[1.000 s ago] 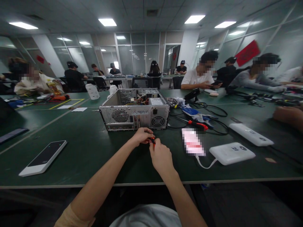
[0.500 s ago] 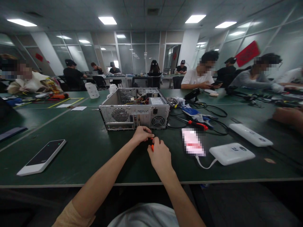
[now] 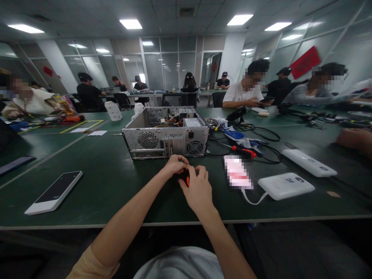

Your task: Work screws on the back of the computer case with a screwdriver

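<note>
In front of the open computer case (image 3: 170, 138), my two hands meet just above the green table. My right hand (image 3: 199, 190) curls around a small orange-and-black object (image 3: 188, 181), of which only a sliver shows between thumb and fingers. My left hand (image 3: 175, 164) is closed in a pinch, its fingertips touching those of the right. Whatever lies in that pinch is hidden. The case has its vented rear panel toward me; a power supply (image 3: 192, 123) and loose wires show inside.
Right of the case lie a red-and-black screwdriver (image 3: 243, 151), blue-and-white gloves (image 3: 241, 139) and black cables (image 3: 266, 133). Nearer are a phone (image 3: 238, 172) cabled to a white power bank (image 3: 286, 186), and another white device (image 3: 309, 162). A white handheld device (image 3: 55, 192) rests at left. Several people sit around.
My right hand has shifted slightly up and its fingers have moved closer to the left hand's. Less of the orange object shows. The case stays put.
</note>
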Motion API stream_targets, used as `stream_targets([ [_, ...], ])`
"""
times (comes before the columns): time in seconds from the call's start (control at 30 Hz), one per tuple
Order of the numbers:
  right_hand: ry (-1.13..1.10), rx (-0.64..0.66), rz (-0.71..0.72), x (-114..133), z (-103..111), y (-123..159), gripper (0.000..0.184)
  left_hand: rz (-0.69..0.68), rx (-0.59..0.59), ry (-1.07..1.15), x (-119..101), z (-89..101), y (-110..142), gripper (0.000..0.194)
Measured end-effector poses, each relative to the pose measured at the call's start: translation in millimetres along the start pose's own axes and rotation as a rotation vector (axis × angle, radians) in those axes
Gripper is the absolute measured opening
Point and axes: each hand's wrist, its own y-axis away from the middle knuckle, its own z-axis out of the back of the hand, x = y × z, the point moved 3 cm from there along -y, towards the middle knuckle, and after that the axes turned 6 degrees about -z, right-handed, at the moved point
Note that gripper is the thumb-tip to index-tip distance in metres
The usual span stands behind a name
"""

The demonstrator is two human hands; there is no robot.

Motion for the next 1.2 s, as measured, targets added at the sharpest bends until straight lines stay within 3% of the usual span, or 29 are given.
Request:
stream_targets([
  [0.23, -0.066, 0.073, -0.058, -3.0, -0.3, -2.6, 0.019, -0.013, -0.028, 0.017, -1.7, 1.5, 0.9, 0.017],
  [0.6, 0.048, 0.049, 0.037, -1.9, -1.6, 1.3, 0.037, -0.06, -0.09, -0.014, 1.2, 0.6, -0.8, 0.021],
  [0.77, 0.047, 0.141, 0.034, 1.0, 0.0, -0.8, 0.025, -0.048, -0.096, -0.016, 1.0, 2.2, -1.9, 0.021],
  [0.9, 0.037, 0.173, -0.012, 3.2, 0.8, -3.1, 0.028, 0.008, -0.015, -0.016, -1.1, 5.9, -1.3, 0.018],
  [1.07, 0.021, 0.23, 0.01, 2.6, 2.2, -7.2, 0.032, 0.066, 0.149, 0.091, 0.0, 11.3, 1.7, 0.031],
  [1.2, -0.007, 0.25, 0.031, 1.3, 1.7, -7.2, 0.034, 0.049, 0.154, 0.117, 2.6, 13.1, 0.7, 0.037],
])
